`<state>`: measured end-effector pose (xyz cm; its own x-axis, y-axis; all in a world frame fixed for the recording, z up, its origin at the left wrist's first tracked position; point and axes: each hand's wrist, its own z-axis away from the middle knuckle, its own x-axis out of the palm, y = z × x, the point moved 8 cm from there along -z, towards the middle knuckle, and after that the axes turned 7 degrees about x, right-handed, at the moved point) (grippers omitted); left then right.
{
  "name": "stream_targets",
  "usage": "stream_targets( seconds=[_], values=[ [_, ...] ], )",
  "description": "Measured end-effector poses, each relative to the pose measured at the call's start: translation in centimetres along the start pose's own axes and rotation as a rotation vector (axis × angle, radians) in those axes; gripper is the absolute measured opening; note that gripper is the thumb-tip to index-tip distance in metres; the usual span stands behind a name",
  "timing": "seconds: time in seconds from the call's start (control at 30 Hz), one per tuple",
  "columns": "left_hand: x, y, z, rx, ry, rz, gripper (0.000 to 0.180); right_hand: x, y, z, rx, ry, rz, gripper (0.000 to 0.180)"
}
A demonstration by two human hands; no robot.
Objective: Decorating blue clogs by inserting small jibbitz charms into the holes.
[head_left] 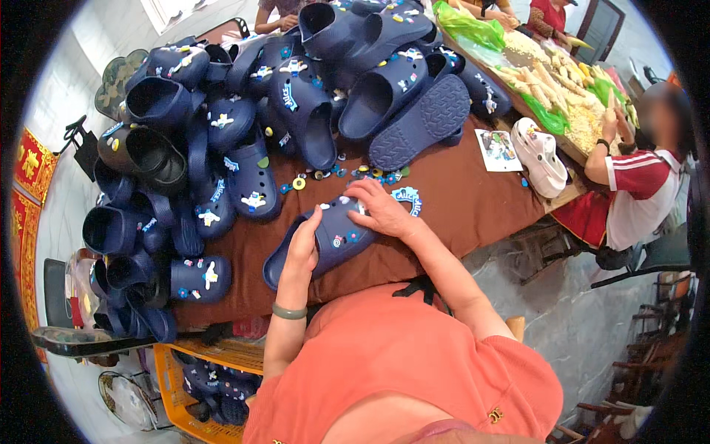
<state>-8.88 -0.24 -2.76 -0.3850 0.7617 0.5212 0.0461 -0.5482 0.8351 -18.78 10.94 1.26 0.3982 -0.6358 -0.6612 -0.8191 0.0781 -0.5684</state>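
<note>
A navy blue clog (344,228) with small colourful charms on its upper lies on the brown cloth in front of me. My left hand (304,240) grips its side near the opening, thumb up. Bent over the toe, my right hand (379,210) presses its fingers on the upper; whatever is under the fingertips is hidden. Just beyond the toe are loose small charms (299,183) in yellow, blue and green. A larger blue and white lettered charm (406,198) rests beside my right wrist.
Navy clogs (310,111) are heaped across the far and left side of the table. To the right stand a white clog (538,157) and a printed picture card (498,150). Corn (551,89) covers an adjoining table, where other people sit. A yellow crate (174,392) holds more clogs below.
</note>
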Motion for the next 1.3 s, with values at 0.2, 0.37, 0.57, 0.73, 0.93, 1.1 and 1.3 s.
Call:
stream_targets(
  seconds=[0.2,0.37,0.57,0.73,0.93,1.1,1.3],
  values=[
    [-1.2,-0.9,-0.7,0.029,-0.027,-0.055,0.041,-0.4,0.2,-1.1,0.102,0.289,0.203,0.018],
    [-1.1,-0.6,-0.5,0.034,-0.036,-0.099,0.039,0.7,-0.3,-2.5,0.071,0.286,0.385,0.019],
    [-0.7,-0.3,-0.4,0.053,-0.041,-0.112,0.037,0.5,-0.7,-3.1,0.019,0.389,0.445,0.029],
    [0.3,0.6,0.3,0.097,-0.044,-0.22,0.032,1.8,1.2,-5.1,0.15,0.239,0.584,0.043],
    [-1.0,0.0,-0.1,0.079,-0.007,-0.177,0.027,2.9,-1.5,-3.3,-0.174,0.025,0.222,0.038],
    [-1.7,-0.3,-0.4,0.099,0.016,-0.173,0.025,0.9,-3.0,-0.8,-0.115,0.332,0.118,0.01],
    [-1.2,-0.3,-0.4,0.113,-0.027,-0.172,0.027,0.4,-2.6,-0.2,-0.047,0.35,0.009,0.01]
  ],
)
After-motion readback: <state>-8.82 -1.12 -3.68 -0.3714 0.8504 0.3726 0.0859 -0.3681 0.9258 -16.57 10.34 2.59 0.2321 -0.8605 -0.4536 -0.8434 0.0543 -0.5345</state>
